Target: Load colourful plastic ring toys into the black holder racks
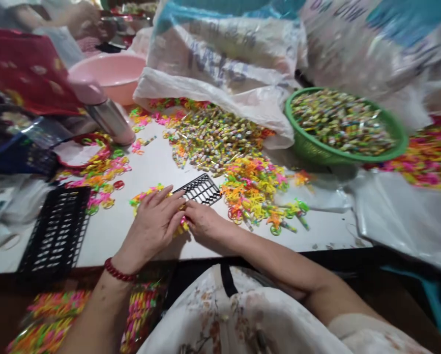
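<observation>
A Busy White Counter (146, 167)

The small black tray (203, 189) lies on the counter, close by both hands. The left hand (152, 216) has its fingers stretched out, just left of the tray, over bright toys (137, 200). The right hand (205, 221) is curled at the tray's near side; I cannot tell if it grips anything. Well right of the tray sits a green basket (310, 147). Behind the tray are a pink tub (122, 81), a shiny flask (111, 118) and big plastic sacks (223, 49).
</observation>
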`<state>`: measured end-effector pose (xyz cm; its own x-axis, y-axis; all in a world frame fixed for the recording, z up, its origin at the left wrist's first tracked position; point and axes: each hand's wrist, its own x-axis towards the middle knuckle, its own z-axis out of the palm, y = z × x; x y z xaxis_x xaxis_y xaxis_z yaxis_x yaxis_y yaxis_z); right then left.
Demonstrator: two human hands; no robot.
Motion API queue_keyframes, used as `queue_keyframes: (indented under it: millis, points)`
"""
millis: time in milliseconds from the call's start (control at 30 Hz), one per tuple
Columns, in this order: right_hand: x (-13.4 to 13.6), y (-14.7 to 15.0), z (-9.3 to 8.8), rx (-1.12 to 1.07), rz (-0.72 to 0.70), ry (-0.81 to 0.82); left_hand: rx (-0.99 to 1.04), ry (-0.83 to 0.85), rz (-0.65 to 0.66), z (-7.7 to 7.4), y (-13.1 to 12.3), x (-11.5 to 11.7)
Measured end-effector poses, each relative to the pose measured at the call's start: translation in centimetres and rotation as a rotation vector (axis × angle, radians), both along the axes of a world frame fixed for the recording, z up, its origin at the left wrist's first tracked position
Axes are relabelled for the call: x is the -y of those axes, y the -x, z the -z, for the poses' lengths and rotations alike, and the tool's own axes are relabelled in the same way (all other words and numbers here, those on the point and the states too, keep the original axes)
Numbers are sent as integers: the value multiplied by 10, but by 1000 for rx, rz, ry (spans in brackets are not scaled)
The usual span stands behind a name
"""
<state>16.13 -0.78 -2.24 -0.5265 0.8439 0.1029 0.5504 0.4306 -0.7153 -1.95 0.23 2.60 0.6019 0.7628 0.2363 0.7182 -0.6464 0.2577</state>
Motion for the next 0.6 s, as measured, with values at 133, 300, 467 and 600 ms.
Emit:
queue_keyframes:
  millis: [133,300,467,600]
  points:
    - [30,-44,-13,-9,176,-114,5,-64,35,6,3,-1]
    - [64,-107,-25,427,471,-251,25,-152,18,1,1,2]
    - [65,-117,-19,636,539,-268,-5,-108,-36,1,-10,-1]
    - [64,-124,-17,510,579,-223,-56,-66,-22,0,-7,1]
